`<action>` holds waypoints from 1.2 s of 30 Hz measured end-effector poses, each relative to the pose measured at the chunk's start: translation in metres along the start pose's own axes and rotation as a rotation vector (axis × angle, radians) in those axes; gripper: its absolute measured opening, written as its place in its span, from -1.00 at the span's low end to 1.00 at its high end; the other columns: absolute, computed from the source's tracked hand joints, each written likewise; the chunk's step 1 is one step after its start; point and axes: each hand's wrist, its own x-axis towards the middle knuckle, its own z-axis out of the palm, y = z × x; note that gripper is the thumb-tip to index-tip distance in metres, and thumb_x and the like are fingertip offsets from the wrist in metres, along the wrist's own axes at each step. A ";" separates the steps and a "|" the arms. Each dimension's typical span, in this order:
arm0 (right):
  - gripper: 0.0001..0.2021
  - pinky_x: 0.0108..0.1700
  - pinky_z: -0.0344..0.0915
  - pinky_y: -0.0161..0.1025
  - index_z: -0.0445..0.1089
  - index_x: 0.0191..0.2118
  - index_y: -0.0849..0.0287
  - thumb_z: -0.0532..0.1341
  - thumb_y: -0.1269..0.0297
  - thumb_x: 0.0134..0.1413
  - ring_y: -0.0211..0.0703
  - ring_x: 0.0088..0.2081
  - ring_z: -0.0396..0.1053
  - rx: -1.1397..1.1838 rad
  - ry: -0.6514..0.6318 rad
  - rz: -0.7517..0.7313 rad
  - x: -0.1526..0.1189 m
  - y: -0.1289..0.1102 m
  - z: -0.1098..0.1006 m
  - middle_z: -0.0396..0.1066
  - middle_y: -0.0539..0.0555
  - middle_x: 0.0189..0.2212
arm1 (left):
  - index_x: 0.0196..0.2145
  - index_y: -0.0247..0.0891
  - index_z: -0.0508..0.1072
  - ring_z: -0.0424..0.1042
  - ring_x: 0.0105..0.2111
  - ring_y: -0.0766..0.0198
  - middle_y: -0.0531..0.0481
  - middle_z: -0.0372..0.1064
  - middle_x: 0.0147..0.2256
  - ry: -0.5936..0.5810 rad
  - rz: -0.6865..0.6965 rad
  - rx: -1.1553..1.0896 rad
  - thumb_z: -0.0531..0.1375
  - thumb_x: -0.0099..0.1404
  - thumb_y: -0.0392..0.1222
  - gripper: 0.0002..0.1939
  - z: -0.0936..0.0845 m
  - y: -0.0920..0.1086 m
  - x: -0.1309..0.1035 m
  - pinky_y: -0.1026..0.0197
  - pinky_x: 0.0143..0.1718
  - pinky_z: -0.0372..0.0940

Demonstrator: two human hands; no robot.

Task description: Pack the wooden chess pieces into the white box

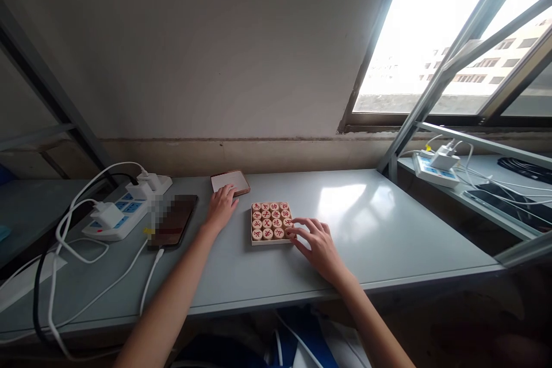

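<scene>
An open box [271, 243] of round wooden pieces with red characters stands on the grey desk, its pieces in rows of several. At its right front corner is my right hand [317, 244], thumb and fingertips closed round the corner piece, which they partly cover. My left hand [221, 207] is behind and to the left, its fingers apart over the near edge of a shallow box lid [235, 180] with a white inside. The lid lies near the wall.
On the left are a power strip [123, 213] with white plugs, loose cables and a dark tablet [183, 219]. Metal frame posts rise at both sides. A second power strip [435, 169] lies beyond the right post, below the window.
</scene>
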 end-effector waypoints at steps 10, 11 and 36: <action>-0.77 -0.10 0.21 -0.06 0.37 -0.14 -0.09 0.03 0.29 0.18 -0.07 -0.07 0.29 0.020 0.034 -0.003 -0.002 -0.003 -0.003 0.33 0.04 -0.06 | -0.46 -0.24 0.32 0.34 -0.31 0.14 -0.08 0.33 -0.37 0.030 -0.069 -0.174 0.04 0.26 -0.19 -0.83 -0.004 -0.004 0.001 0.16 -0.29 0.22; -0.77 -0.10 0.21 -0.04 0.37 -0.14 -0.08 0.02 0.28 0.18 -0.06 -0.07 0.28 0.042 0.054 0.002 -0.003 -0.002 -0.003 0.33 0.05 -0.07 | -0.47 -0.24 0.32 0.35 -0.32 0.15 -0.07 0.35 -0.38 0.082 -0.095 -0.256 0.06 0.25 -0.14 -0.82 -0.010 0.001 0.003 0.16 -0.29 0.23; -0.19 0.16 0.09 -0.05 -0.58 0.27 -0.01 0.03 0.23 0.06 -0.12 0.24 -0.09 1.105 0.235 0.572 0.015 -0.021 0.051 -0.26 0.05 0.29 | 0.25 -0.10 -0.17 -0.54 0.26 0.18 0.01 -0.40 0.29 -0.133 -0.496 -0.621 -0.30 0.37 -0.01 -0.48 0.002 0.103 -0.045 -0.12 0.20 -0.52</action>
